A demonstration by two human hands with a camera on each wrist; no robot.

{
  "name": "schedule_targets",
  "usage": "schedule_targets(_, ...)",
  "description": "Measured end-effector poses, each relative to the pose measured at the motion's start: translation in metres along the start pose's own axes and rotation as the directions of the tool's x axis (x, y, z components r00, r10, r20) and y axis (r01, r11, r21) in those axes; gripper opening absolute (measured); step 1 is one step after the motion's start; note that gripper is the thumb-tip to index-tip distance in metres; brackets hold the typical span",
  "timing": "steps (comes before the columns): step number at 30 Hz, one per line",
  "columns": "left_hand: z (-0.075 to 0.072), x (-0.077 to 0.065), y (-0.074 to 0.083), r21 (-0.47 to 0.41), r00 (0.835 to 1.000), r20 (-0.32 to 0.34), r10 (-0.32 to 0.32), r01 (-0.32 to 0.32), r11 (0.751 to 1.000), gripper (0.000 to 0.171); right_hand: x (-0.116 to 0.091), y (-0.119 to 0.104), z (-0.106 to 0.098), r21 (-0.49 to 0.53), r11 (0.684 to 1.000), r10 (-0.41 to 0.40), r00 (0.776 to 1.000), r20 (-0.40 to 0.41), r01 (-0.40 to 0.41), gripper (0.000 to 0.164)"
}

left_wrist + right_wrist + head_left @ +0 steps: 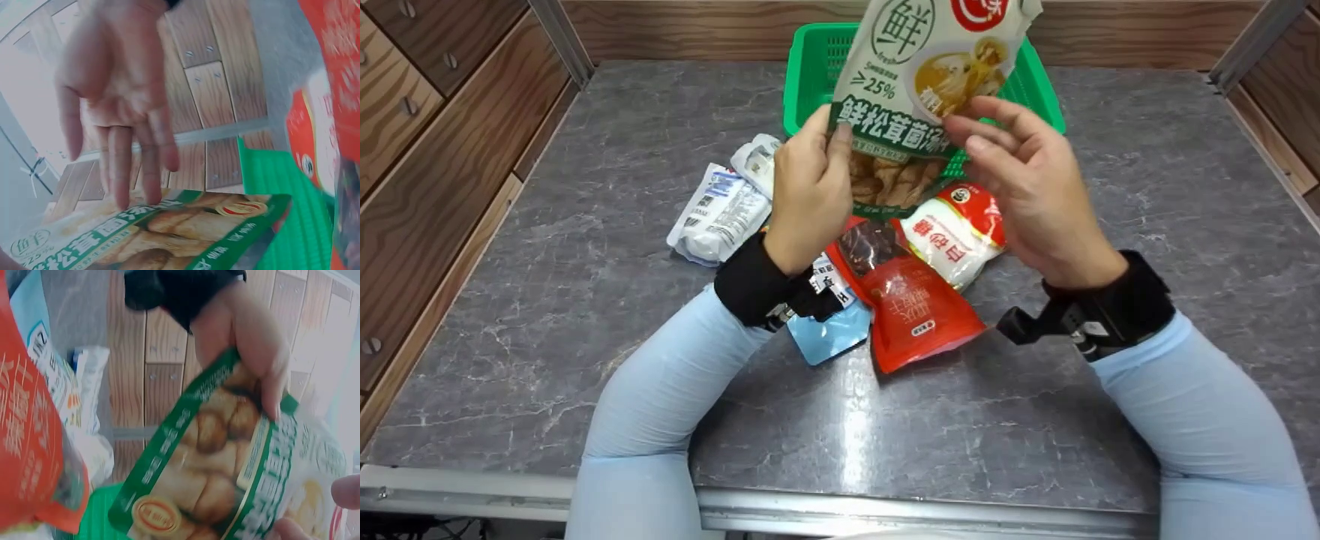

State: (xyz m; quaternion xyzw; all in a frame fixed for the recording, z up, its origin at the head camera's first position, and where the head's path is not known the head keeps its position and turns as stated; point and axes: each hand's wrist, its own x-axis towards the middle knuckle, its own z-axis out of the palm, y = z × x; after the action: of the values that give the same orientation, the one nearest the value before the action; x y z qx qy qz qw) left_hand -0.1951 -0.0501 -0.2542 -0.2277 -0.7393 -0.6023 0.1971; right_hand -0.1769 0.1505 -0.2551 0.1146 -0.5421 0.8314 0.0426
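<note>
My left hand grips a packet of matsutake mushroom soup mix by its side edge, thumb across the front. Brown mushrooms are pictured on the packet's green-bordered lower end. At the opposite side, my right hand has its fingers loosely extended, fingertips right at the packet's front. The left wrist view shows that right hand over the packet, fingers pointing down to it. Below the raised packet lie a red bag of dried food and a white and red bag of white sugar.
A green plastic basket stands at the back, partly hidden behind the packet. White pouches lie left of my left hand, and a light blue packet lies beside the red bag. Wood-patterned panels border the grey table.
</note>
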Motion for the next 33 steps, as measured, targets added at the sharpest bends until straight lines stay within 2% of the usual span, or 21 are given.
schedule_targets(3,-0.003,0.001,0.01,-0.087,0.997,0.0,-0.079,0.079,0.993,0.021,0.005,0.0,-0.009,0.009,1.0,-0.029,0.997,-0.065,0.03,0.047)
schedule_targets(5,-0.005,0.0,0.017,-0.145,0.994,0.004,-0.109,0.109,0.983,0.022,0.008,0.001,-0.014,-0.001,0.999,-0.036,0.994,-0.101,0.036,0.049)
schedule_targets(8,-0.005,-0.001,0.022,-0.275,0.989,0.029,-0.144,0.146,0.95,0.024,0.011,0.003,-0.021,-0.013,1.0,-0.012,0.994,-0.111,0.011,0.052)
schedule_targets(9,-0.005,-0.001,0.022,-0.34,0.987,0.045,-0.156,0.162,0.926,0.024,0.012,0.004,-0.023,-0.001,1.0,0.001,0.996,-0.094,-0.001,0.054)
schedule_targets(10,-0.004,-0.001,0.021,-0.414,0.983,0.068,-0.169,0.182,0.892,0.025,0.012,0.004,-0.026,0.011,1.0,0.016,0.997,-0.069,-0.015,0.054)
schedule_targets(13,0.0,-0.001,0.013,-0.591,0.968,0.137,-0.21,0.25,0.767,0.026,0.014,0.006,-0.031,0.099,0.994,0.051,0.998,0.046,-0.055,0.052)
schedule_targets(15,0.002,-0.001,0.006,-0.663,0.955,0.181,-0.236,0.296,0.688,0.027,0.015,0.007,-0.034,0.158,0.984,0.066,0.99,0.122,-0.085,0.048)
schedule_targets(16,0.003,-0.001,0.003,-0.684,0.948,0.201,-0.245,0.315,0.658,0.027,0.015,0.007,-0.035,0.182,0.978,0.076,0.986,0.152,-0.103,0.046)
schedule_targets(18,0.005,-0.001,-0.002,-0.711,0.937,0.235,-0.26,0.348,0.611,0.027,0.015,0.007,-0.036,0.203,0.97,0.096,0.976,0.195,-0.136,0.043)
schedule_targets(21,0.006,-0.001,-0.007,-0.721,0.92,0.281,-0.274,0.39,0.573,0.026,0.014,0.006,-0.039,0.189,0.968,0.121,0.968,0.22,-0.164,0.039)
schedule_targets(22,0.006,-0.001,-0.008,-0.716,0.915,0.297,-0.272,0.402,0.571,0.026,0.014,0.005,-0.039,0.173,0.971,0.124,0.967,0.223,-0.164,0.038)
schedule_targets(23,0.005,0.0,-0.008,-0.698,0.912,0.307,-0.273,0.41,0.586,0.025,0.013,0.004,-0.04,0.158,0.974,0.125,0.966,0.227,-0.163,0.037)
schedule_targets(29,-0.007,0.004,-0.008,-0.524,0.892,0.371,-0.26,0.432,0.734,0.021,0.012,-0.004,-0.045,0.054,0.988,0.126,0.955,0.268,-0.146,0.031)
schedule_targets(32,-0.014,0.006,-0.002,-0.485,0.88,0.416,-0.229,0.428,0.763,0.023,0.011,-0.006,-0.045,-0.037,0.992,0.129,0.945,0.3,-0.123,0.031)
schedule_targets(33,-0.015,0.006,0.0,-0.477,0.881,0.424,-0.211,0.415,0.775,0.023,0.011,-0.007,-0.045,-0.075,0.99,0.136,0.941,0.311,-0.118,0.031)
